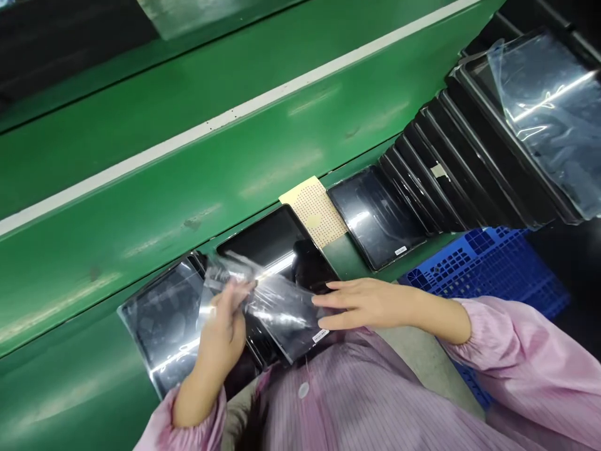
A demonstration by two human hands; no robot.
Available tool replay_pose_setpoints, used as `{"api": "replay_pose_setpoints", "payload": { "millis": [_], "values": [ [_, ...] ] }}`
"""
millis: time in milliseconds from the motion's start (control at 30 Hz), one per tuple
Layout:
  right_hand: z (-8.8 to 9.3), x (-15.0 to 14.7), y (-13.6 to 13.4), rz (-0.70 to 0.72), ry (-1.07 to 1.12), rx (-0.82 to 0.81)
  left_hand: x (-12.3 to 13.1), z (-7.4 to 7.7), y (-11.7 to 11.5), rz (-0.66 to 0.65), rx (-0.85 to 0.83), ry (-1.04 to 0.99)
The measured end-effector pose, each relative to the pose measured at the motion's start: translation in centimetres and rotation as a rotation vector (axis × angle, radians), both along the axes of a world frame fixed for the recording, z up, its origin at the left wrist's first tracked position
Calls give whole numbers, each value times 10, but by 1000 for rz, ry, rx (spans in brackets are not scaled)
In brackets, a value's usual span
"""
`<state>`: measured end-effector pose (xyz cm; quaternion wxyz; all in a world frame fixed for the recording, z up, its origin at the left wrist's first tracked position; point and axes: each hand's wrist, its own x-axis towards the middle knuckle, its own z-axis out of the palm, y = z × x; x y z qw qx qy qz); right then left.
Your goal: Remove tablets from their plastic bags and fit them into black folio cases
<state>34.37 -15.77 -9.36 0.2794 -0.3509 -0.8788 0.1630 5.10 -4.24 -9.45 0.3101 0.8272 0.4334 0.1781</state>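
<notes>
In front of me lies a black tablet-like screen panel, tilted across the green bench. A clear plastic film covers its nearer part, wrinkled and lifted at the left. My left hand pinches the film's bunched left end above the panel. My right hand has its fingers stretched out, the tips resting at the right edge of the panel and film. A small white label shows by the near edge. Left of it, under my left forearm, is a stack of film-covered panels.
A yellow sheet with rows of dots lies behind the panel. To the right, a single panel lies before a tall leaning stack of panels. A blue plastic pallet is below. A green conveyor-like surface with a white strip runs behind.
</notes>
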Motion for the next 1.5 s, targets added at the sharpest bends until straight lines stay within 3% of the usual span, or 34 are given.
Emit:
{"api": "replay_pose_setpoints", "payload": {
  "millis": [67, 133, 233, 367, 467, 567, 633, 767, 867, 933, 1033, 1100, 1167, 1300, 1367, 1500],
  "values": [
    [7, 1, 13, -32, -98, 15, -2, -2, 12, -190, 218, 112],
    [9, 3, 33, -109, -156, 6, -3, -3, 19, -253, 272, 138],
    [4, 1, 75, -240, -135, -105, -4, -2, 20, -197, 190, 117],
    [-4, -10, 130, -461, 71, -270, 1, 1, 16, -60, -26, 16],
    [-5, -17, 152, -685, 228, -341, 5, 4, 18, 46, -196, -97],
    [-2, -15, 149, -768, 361, -414, 6, 4, 22, 124, -298, -141],
    [-1, -9, 137, -768, 483, -471, 7, 5, 23, 104, -285, -133],
    [1, 2, 106, -915, 716, -732, 9, 7, 4, -175, -56, 93],
    [0, 0, 87, -1021, 440, -916, 12, 9, -30, -398, 122, 253],
    [-1, -7, 79, -1026, 196, -902, 12, 9, -52, -468, 169, 281],
    [0, -19, 73, -1038, 115, -804, 8, 6, -63, -497, 145, 253],
    [1, -27, 71, -1061, 150, -768, -1, 7, -55, -437, 123, 185],
    [1, -32, 67, -1099, 198, -743, -18, 10, -40, -266, 126, 81],
    [3, -32, 55, -1127, 388, -746, -71, 17, -15, 382, 33, -32],
    [9, -26, 48, -1106, 515, -752, -96, 15, -10, 633, -42, -26],
    [29, -30, 40, -1059, 696, -747, -121, 0, -11, 793, -268, -62]
  ]
}}
